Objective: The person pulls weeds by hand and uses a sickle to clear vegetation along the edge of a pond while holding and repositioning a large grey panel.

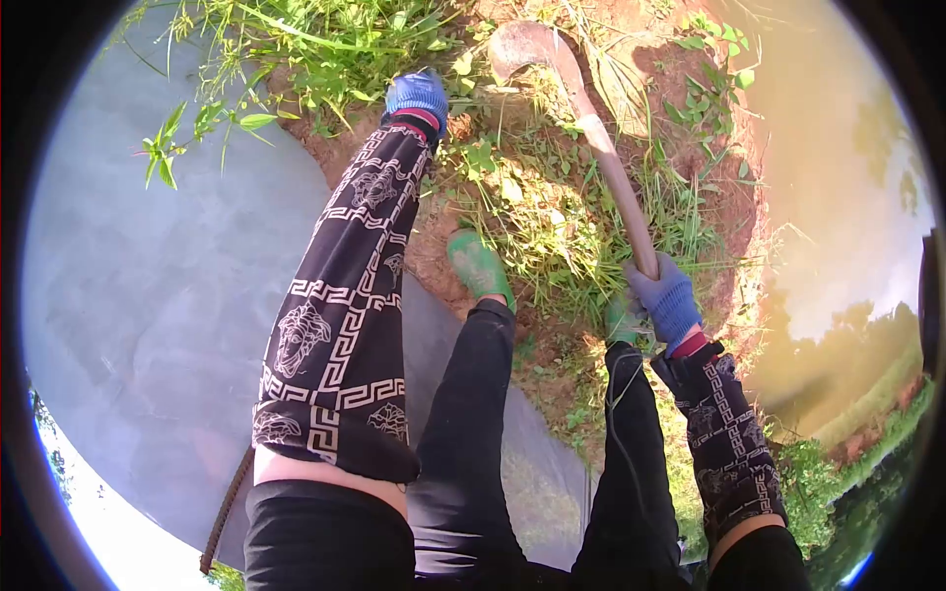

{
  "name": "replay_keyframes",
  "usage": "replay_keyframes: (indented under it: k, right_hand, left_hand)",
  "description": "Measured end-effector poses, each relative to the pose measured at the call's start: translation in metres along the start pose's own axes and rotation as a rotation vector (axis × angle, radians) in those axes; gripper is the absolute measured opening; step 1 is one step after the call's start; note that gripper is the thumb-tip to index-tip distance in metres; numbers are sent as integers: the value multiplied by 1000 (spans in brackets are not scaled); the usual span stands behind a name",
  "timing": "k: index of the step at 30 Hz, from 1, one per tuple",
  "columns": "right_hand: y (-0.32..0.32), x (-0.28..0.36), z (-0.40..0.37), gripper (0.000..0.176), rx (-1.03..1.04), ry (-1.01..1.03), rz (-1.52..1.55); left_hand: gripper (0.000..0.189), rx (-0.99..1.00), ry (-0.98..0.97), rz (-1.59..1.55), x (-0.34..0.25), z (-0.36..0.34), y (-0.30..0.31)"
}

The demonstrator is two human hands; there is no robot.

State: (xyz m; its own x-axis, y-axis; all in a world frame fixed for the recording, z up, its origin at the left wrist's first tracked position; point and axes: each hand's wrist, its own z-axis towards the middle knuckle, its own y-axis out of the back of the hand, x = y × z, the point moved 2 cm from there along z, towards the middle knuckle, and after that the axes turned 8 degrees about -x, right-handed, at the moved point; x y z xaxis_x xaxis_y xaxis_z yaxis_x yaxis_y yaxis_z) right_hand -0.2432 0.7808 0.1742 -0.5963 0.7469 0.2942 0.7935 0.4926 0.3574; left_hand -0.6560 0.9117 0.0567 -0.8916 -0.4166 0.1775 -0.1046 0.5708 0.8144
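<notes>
My right hand point(665, 297), in a blue knit glove, is closed round the wooden handle of a sickle point(619, 187). Its curved, soil-stained blade point(532, 47) points away from me, hooking left over the grass. My left hand point(418, 94), also in a blue glove, is stretched forward at the edge of a clump of green grass point(345, 49). It looks closed, with the fingers curled under; whatever they hold is hidden. Cut or flattened grass point(552, 212) lies on the soil between the hands.
I stand on a narrow earth bank point(434, 251) in green shoes point(478, 264). A grey sheet point(177, 266) slopes down on the left. Muddy water point(818, 217) borders the bank on the right. A rusty rod point(225, 512) shows at lower left.
</notes>
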Motion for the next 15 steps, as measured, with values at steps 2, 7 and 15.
replay_keyframes:
  k: [2,7,15]
  right_hand:
    - [-12,30,9,39,64,25,61]
    - [-55,105,54,37,58,122,278]
    - [-63,-1,-8,39,228,-113,12]
  left_hand:
    - [32,53,-215,197,1,-13,-4]
    - [25,117,-264,251,-2,-14,-6]
    - [28,97,-299,134,3,-39,-3]
